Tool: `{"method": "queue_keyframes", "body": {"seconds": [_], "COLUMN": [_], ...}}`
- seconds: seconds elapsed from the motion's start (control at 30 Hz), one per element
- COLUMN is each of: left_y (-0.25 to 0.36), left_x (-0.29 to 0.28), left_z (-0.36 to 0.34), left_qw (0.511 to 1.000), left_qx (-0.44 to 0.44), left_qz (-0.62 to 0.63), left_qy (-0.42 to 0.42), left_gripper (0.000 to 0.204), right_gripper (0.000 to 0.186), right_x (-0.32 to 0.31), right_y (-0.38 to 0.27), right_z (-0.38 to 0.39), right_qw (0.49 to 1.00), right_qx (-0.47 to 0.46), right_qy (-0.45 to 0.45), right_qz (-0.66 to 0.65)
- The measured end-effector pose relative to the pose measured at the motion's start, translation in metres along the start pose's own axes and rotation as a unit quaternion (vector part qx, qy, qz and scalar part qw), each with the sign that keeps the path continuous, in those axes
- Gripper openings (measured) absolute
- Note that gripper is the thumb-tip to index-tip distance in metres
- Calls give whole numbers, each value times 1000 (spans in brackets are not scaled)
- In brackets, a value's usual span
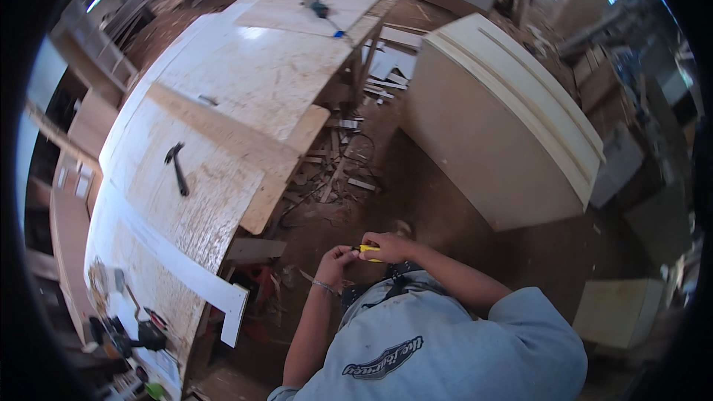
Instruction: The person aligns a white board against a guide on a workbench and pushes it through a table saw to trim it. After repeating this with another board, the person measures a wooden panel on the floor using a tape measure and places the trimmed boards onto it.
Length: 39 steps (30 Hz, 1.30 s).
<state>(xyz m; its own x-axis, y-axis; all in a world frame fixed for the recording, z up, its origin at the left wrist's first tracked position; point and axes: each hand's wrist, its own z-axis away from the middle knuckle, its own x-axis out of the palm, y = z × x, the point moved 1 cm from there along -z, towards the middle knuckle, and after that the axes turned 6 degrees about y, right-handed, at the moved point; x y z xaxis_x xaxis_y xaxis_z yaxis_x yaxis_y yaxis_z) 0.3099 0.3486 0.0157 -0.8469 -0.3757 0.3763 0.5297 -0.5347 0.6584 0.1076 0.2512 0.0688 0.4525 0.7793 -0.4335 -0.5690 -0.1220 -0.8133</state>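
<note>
Wooden bench (267, 59) at left, small work off its edge

Bench top scuffed, runs the length of the left side. Cabinet (483, 141) stands to the right, across a gap. Scrap heap (327, 187) lies in that gap, close by the bench. White strip (174, 261), L-shaped, lies on the bench, short leg jutting past the edge. Pale box (620, 313) sits lower right. Hammer (180, 177) rests on the bench, well apart from the hands. Right hand (388, 246): fingers closed around the yellow tool (370, 254). Left hand (338, 261): fingertips at its dark end; cannot tell whether they pinch it. Tool location: lower centre, between both hands, beside the bench; exact kind too small to tell.
</note>
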Motion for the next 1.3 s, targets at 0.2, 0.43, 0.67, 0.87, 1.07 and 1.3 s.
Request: {"method": "queue_keyframes", "body": {"seconds": [0.2, 0.43, 0.67, 0.87, 1.07, 1.3], "left_y": [57, 137, 234, 280, 266, 217], "left_x": [53, 180, 335, 447, 553, 656], "left_z": [-90, -193, -307, -401, -493, -558], "left_qw": [982, 950, 949, 942, 951, 977], "left_qx": [75, 186, 219, 249, 263, 184], "left_qz": [158, 178, 198, 206, 159, -95], "left_qy": [74, 178, 107, 94, 20, 51], "left_gripper": [10, 9, 23, 20, 12, 27], "right_gripper": [71, 71, 64, 62, 54, 50], "right_x": [-77, -194, -284, -352, -445, -553], "right_y": [111, 244, 328, 359, 338, 337], "right_z": [89, 210, 327, 373, 388, 326], "right_qw": [996, 989, 963, 922, 890, 877], "right_qx": [49, 91, 212, 293, 359, 333], "right_qy": [6, 35, 122, 198, 263, 343], "right_qz": [-69, -113, -116, -160, -104, -47]}}
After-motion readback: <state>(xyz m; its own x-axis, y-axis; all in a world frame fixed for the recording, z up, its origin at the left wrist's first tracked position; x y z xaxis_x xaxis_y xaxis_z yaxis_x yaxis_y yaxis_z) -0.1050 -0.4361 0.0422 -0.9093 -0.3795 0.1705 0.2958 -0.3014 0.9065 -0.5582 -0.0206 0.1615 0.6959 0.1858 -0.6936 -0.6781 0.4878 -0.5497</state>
